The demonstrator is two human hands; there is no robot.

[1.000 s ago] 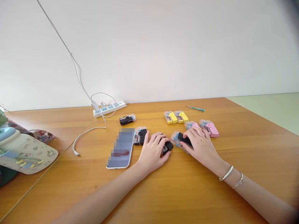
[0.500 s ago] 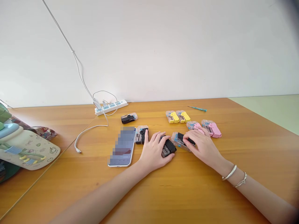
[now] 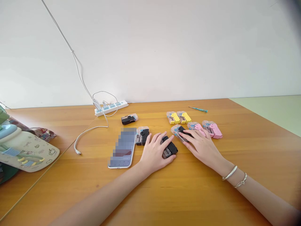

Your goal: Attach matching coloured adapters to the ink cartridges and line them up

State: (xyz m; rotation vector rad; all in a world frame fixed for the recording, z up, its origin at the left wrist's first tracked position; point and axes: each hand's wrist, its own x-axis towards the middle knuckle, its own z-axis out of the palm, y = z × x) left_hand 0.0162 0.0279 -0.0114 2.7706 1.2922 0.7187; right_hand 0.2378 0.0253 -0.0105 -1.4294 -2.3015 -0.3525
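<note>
Small wrapped toy packs lie on a wooden table (image 3: 178,194). My left hand (image 3: 154,153) rests with fingers curled over a black pack (image 3: 169,150), thumb beside it. To its left lies another black pack (image 3: 142,136). My right hand (image 3: 202,146) lies flat, its fingertips pressing on a black pack (image 3: 178,131) that sits just left of two pink packs (image 3: 209,128). Behind those are two yellow packs (image 3: 178,117). A further black pack (image 3: 129,119) lies farther back on the left.
A phone (image 3: 123,147) lies left of my left hand. A white power strip (image 3: 111,107) with cables sits against the wall, one loose cable end (image 3: 78,152) on the table. A small teal screwdriver (image 3: 198,109) lies at the back. A patterned bag (image 3: 25,150) fills the left edge.
My right hand has slid its black pack away from me, up next to the pink packs. My left hand has turned its black pack slightly and stays on it.
</note>
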